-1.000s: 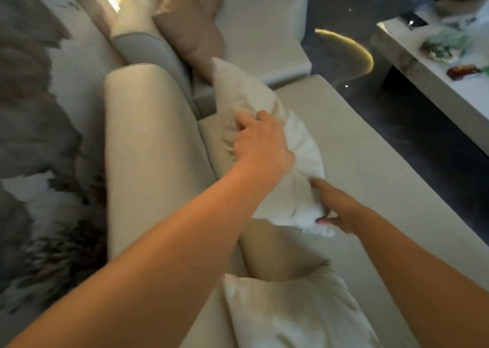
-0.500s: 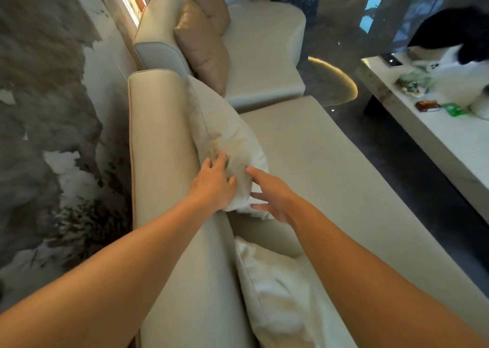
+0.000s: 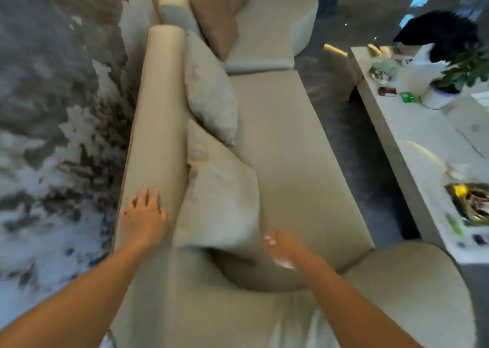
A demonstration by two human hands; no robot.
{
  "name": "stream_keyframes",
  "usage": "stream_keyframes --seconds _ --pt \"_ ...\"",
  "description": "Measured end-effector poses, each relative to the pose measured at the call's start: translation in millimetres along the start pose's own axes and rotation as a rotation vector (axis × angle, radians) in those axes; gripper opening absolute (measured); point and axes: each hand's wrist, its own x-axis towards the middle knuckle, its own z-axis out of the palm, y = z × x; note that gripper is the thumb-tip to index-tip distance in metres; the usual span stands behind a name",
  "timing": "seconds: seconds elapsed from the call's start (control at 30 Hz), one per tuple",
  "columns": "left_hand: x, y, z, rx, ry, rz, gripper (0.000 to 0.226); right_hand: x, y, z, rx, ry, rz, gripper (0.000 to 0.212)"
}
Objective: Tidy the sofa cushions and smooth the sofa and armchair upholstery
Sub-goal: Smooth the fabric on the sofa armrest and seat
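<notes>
A cream sofa (image 3: 285,141) runs away from me along the wall. Two cream cushions lean against its backrest: a far cushion (image 3: 209,93) and a near cushion (image 3: 222,202). My left hand (image 3: 143,215) rests flat on top of the backrest (image 3: 158,114), fingers spread, holding nothing. My right hand (image 3: 283,244) hovers just right of the near cushion's lower corner, fingers loosely apart and blurred, gripping nothing. A rounded armchair (image 3: 275,27) with tan cushions (image 3: 217,16) stands beyond the sofa's far end.
A white coffee table (image 3: 412,130) stands to the right with a potted plant (image 3: 449,82), small packets and a tray of items. Dark floor lies between sofa and table. A grey-and-white patterned wall (image 3: 53,109) lies to the left. A rounded sofa end (image 3: 412,294) curves at lower right.
Both hands have let go of the far cushion, which now leans on the backrest. My view pulled back; the left hand moved onto the backrest top, the right beside the near cushion.
</notes>
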Motion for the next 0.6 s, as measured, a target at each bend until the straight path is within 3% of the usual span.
stream_keyframes --seconds 0.1,0.27,0.33,0.53,0.6 --pt "-104.6 -5.5 17.0 -0.004 -0.056 -0.056 0.051 -67.4 47.4 50.2 -0.263 -0.061 -0.008 0.034" --pt "-234.6 0.1 43.1 -0.079 -0.080 -0.045 0.042 -135.4 76.7 112.0 -0.481 0.340 -0.164 0.045" --pt "-252.4 7.2 53.0 -0.137 -0.031 -0.107 0.045 -148.4 83.5 129.6 -0.478 0.409 -0.171 0.052" --pt "-264.6 -4.1 62.4 -0.143 -0.170 -0.157 0.061 -171.5 97.1 162.0 -0.581 0.402 -0.180 0.068" --pt "-269.7 -1.6 65.3 -0.173 -0.140 -0.160 0.062 -174.2 95.9 162.9 -0.559 0.426 -0.184 0.070"
